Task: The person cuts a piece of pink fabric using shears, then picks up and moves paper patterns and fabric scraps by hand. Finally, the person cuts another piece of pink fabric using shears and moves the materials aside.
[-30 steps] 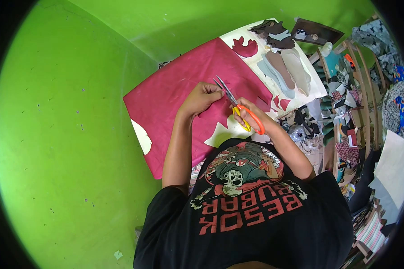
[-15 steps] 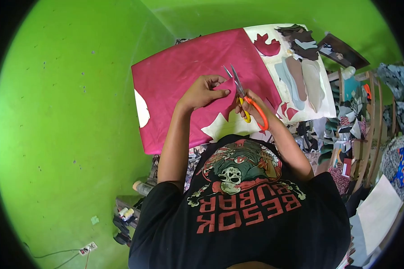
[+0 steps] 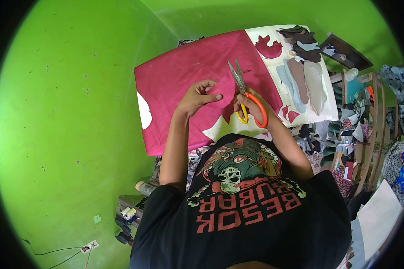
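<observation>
Left hand (image 3: 199, 97) pinches red piece (image 3: 223, 91); right hand (image 3: 252, 107) grips scissors (image 3: 243, 87) (blades apart), over red sheet's (image 3: 179, 76) near edge.

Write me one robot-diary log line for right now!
left hand: pinching red piece | right hand: holding scissors | blades: open | underneath: big red sheet

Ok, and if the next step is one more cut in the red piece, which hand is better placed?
Probably the right hand: it holds the scissors, blades open, close beside the red piece. The left hand pinches that piece, so it seems better for steadying.
</observation>
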The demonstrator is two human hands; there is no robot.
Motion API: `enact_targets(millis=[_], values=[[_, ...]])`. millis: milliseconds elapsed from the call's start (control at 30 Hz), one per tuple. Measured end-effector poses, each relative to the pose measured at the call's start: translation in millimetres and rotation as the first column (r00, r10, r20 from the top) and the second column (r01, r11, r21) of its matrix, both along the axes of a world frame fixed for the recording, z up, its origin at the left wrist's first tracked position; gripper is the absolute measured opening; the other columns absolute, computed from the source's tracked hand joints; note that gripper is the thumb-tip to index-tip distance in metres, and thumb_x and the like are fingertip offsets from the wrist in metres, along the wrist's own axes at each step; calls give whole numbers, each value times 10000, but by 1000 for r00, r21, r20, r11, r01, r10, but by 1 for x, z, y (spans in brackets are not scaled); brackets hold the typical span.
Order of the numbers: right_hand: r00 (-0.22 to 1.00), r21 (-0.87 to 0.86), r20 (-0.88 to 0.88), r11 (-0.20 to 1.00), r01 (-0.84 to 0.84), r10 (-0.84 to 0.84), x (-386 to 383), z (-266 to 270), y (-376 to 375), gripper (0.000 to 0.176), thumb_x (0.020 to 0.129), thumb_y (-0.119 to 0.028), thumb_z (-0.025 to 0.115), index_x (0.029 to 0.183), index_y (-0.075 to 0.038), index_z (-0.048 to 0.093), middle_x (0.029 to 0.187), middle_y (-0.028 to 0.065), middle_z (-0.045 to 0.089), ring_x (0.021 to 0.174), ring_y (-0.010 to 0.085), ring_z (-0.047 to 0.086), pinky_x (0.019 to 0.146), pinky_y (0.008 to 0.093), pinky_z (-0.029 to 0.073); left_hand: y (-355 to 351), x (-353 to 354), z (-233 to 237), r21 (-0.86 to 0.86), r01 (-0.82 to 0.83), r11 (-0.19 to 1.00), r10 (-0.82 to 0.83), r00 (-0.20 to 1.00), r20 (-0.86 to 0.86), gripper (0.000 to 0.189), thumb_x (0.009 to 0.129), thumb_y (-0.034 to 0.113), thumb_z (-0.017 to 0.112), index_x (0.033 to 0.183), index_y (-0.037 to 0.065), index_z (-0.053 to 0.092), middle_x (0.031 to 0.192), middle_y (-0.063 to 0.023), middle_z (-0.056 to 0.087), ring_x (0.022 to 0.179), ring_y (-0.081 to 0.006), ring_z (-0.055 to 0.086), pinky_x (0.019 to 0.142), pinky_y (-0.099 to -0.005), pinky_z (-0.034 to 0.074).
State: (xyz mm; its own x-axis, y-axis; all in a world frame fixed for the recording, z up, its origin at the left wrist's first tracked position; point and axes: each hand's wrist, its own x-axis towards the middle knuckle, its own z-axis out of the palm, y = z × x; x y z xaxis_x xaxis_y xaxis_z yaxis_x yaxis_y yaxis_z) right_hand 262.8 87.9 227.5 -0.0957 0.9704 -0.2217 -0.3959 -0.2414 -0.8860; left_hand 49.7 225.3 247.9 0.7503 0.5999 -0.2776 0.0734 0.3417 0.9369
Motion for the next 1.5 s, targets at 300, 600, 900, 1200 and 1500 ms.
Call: enact_targets(millis=[300,600,900,1200,1500], values=[[993,-58,82,994,95,-90,16,19,0,303,919,-232,722,1066,-31,550,754,85,655,543,159,617,522,276,464,10,11,8,-26,244,969,-245,955,-165,248,900,49,748,1146,28,727,973,33,725,835,-39,640,755,-190,507],[999,3,14,999,35,-35,1,10,4,132,934,-129,595,887,-30,521,574,83,568,449,182,558,445,311,429,18,4,-1,-14,106,994,-107,994,-7,505,916,328,761,1329,82,607,1208,-1,636,1038,-109,630,883,-279,510],[983,73,-165,993,91,-78,-13,-8,20,396,969,-237,528,613,-66,512,547,88,531,460,203,549,474,315,422,-37,19,-77,81,23,996,-51,930,365,822,912,293,744,1572,99,293,1409,-63,528,1202,-204,605,1078,-381,451],[980,-162,-194,987,14,-46,-30,-3,11,308,968,-238,525,721,-56,539,532,73,521,448,204,549,464,332,426,-68,47,-8,-141,-254,957,275,948,160,628,1101,393,408,1633,203,134,1003,-122,603,761,-161,624,711,-340,569],[938,-296,-16,895,-334,345,1,-23,-19,273,991,-323,612,1122,-103,516,816,61,626,709,164,656,579,299,504,-24,45,-45,-60,-696,715,690,690,220,426,1093,367,444,1428,109,494,1166,-70,615,992,-205,643,865,-405,539]])
